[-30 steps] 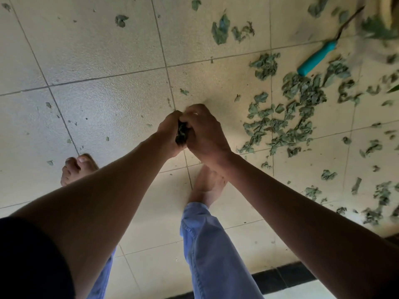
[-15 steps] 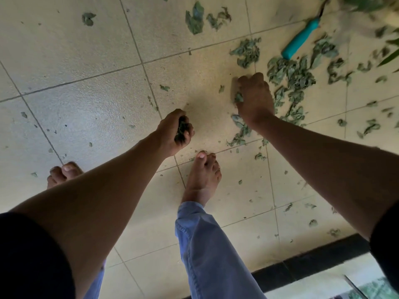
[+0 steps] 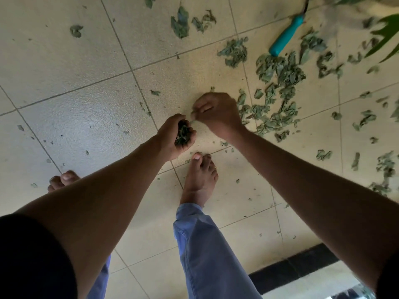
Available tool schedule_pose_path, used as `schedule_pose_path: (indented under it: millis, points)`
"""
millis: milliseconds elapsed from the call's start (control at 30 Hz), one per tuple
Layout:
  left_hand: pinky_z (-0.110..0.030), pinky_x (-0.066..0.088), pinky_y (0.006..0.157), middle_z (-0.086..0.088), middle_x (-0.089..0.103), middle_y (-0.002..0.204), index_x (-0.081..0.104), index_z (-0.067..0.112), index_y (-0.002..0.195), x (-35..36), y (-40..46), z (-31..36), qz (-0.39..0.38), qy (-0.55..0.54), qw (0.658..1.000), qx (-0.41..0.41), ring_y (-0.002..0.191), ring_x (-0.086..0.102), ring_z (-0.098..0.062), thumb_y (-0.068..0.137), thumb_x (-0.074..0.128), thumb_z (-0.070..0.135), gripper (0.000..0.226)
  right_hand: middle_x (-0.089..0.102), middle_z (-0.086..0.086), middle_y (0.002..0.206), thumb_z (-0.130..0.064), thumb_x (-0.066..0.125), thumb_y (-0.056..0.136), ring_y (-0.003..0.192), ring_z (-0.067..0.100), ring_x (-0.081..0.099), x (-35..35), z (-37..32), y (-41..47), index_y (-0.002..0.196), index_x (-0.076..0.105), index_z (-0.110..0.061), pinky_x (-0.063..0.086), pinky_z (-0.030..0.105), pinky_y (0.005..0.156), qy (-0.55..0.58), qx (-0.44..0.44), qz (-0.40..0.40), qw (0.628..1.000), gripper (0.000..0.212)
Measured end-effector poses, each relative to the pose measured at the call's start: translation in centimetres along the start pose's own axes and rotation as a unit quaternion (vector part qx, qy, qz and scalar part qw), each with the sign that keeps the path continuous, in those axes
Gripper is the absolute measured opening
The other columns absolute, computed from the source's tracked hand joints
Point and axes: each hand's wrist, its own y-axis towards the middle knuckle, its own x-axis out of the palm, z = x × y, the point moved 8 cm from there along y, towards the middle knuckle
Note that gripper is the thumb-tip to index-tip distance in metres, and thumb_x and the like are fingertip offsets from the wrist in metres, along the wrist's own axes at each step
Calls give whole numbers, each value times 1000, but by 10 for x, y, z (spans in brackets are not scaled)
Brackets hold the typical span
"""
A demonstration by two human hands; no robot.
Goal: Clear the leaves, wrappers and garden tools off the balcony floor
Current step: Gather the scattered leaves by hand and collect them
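Note:
My left hand (image 3: 172, 137) is cupped around a dark clump of gathered leaves (image 3: 183, 134) just above the tiled floor. Close to its right, my right hand (image 3: 218, 113) has its fingers curled and pinches a few pale green leaf bits at its fingertips, near the clump. A thick scatter of dry green leaves (image 3: 278, 91) covers the tiles to the right of my hands. A garden tool with a teal handle (image 3: 287, 36) lies at the upper right, its metal end running off toward the top edge.
My bare feet (image 3: 199, 180) stand on the beige tiles just below my hands. More loose leaves (image 3: 181, 22) lie at the top and far right. A green plant frond (image 3: 386, 39) pokes in at the upper right. A black floor border (image 3: 291, 270) runs along the lower right.
My right hand has come back left from the leaf scatter to beside my left hand, carrying leaf bits. The left hand keeps its clump.

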Motion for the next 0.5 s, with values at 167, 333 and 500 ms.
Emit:
schedule_pose_path:
  millis: [167,333,500]
  points:
    - [-19,46,43,1,61,57,59,17,66,16,-1,8,-9,31,999,41,48,61,-9,103,46,23,39,76,2,82,-14,67,88,78,21,68,30,-25,-34,87,80,-17,53,35,70,-153,-86,-7,984,14]
    - [-17,33,38,5,42,52,46,21,59,20,5,9,-2,84,996,42,44,43,-6,98,44,10,40,67,11,88,-18,61,93,84,28,59,26,-24,-38,88,77,-9,47,39,73,-215,-180,-9,960,18]
    - [-13,33,37,2,52,59,55,17,71,31,11,4,6,91,996,6,47,50,-6,103,50,23,32,69,5,106,-6,68,89,95,13,60,-30,13,-25,110,73,-11,51,27,86,-168,-132,137,967,22]
